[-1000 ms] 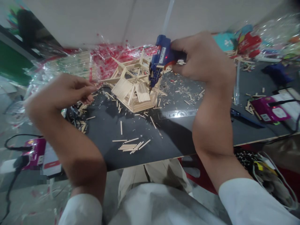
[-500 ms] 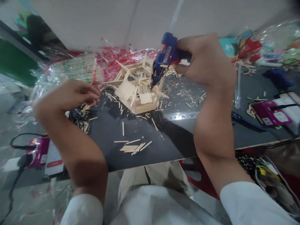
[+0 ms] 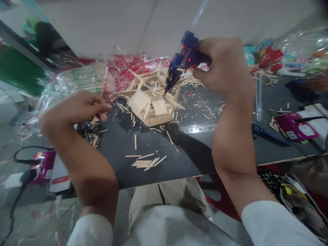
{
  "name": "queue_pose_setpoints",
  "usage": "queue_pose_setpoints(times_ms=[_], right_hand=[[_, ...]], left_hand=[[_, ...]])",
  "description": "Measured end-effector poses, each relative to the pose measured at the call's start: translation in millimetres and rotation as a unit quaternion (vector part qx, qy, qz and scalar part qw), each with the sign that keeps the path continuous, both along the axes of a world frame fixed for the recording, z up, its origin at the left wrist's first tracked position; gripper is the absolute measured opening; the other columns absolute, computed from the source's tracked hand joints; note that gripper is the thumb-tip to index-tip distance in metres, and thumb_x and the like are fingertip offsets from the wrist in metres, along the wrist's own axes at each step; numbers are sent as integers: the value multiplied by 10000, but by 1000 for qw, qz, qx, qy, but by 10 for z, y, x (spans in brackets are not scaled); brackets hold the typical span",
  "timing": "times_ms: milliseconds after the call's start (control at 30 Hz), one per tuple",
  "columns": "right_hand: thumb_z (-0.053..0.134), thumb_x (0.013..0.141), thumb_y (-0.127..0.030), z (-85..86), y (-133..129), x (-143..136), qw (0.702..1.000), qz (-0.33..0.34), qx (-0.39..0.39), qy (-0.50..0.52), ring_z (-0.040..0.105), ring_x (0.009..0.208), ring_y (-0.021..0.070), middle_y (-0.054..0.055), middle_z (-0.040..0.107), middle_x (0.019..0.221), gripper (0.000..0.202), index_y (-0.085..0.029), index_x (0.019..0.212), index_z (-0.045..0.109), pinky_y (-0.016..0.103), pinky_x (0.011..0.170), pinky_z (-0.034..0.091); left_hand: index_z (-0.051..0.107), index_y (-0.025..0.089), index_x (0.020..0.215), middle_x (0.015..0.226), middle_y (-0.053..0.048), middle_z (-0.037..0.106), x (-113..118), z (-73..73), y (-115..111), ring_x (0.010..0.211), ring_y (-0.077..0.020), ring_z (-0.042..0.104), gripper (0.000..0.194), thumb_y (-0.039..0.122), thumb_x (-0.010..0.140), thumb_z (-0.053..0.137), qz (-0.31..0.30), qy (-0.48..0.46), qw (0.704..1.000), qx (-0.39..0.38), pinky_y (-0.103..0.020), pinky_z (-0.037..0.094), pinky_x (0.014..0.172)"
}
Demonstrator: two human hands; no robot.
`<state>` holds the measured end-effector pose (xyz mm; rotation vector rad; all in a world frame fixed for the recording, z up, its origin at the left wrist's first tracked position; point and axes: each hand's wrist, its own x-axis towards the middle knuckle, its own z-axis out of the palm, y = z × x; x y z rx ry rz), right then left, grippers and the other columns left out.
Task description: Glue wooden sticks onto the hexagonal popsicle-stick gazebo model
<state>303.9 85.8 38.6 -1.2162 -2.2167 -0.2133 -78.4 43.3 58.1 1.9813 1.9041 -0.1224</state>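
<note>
My right hand (image 3: 222, 65) is wrapped round a blue hot glue gun (image 3: 186, 56). A clear glue stick (image 3: 200, 15) juts from the gun's rear, and a red light glows on its side. The nozzle points down at the upper edge of a slatted panel (image 3: 159, 105) on a small wooden stick structure (image 3: 147, 99); whether it touches cannot be seen. My left hand (image 3: 84, 107) hovers left of the structure, fingers loosely bent and apart, with nothing visible in them. Short cut sticks (image 3: 143, 162) lie on the dark table (image 3: 184, 153) in front.
A clear ruler (image 3: 196, 128) lies right of the structure, near dark blue-handled cutters (image 3: 269, 135). Purple power strips (image 3: 294, 126) sit at both sides. Plastic-wrapped sticks (image 3: 84, 77) are piled at the back left. Another person's hand (image 3: 317, 83) reaches in at the right edge.
The glue gun's body has shifted slightly up and right, its nozzle staying by the panel's upper edge. My left fingers have bent a little. Another person's hand has appeared at the right.
</note>
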Motion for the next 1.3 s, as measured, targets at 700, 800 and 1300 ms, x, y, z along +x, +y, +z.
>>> queue_pose_setpoints(times_ms=[700, 800, 1300], right_hand=[[659, 804, -109, -4, 1, -14, 1000, -19, -1, -9, 775, 1005, 299, 67, 806, 1087, 254, -248, 1009, 717, 401, 861, 587], [659, 822, -128, -22, 7, -8, 1000, -19, 5, -10, 774, 1000, 300, 68, 803, 1075, 241, -239, 1024, 728, 407, 855, 588], [682, 854, -192, 17, -24, 8, 999, -31, -9, -1, 775, 1035, 295, 54, 815, 1136, 250, -293, 1073, 745, 394, 880, 581]], left_hand=[[744, 204, 960, 863, -72, 790, 57, 32, -47, 856, -269, 666, 577, 685, 712, 544, 26, -32, 999, 17, -380, 546, 873], [745, 209, 880, 839, -83, 766, 32, 31, -34, 820, -265, 645, 567, 709, 718, 533, 11, -23, 999, 22, -386, 543, 864], [732, 320, 904, 826, -71, 753, 52, 56, -47, 892, -327, 691, 519, 713, 683, 474, 17, -18, 999, 26, -497, 563, 903]])
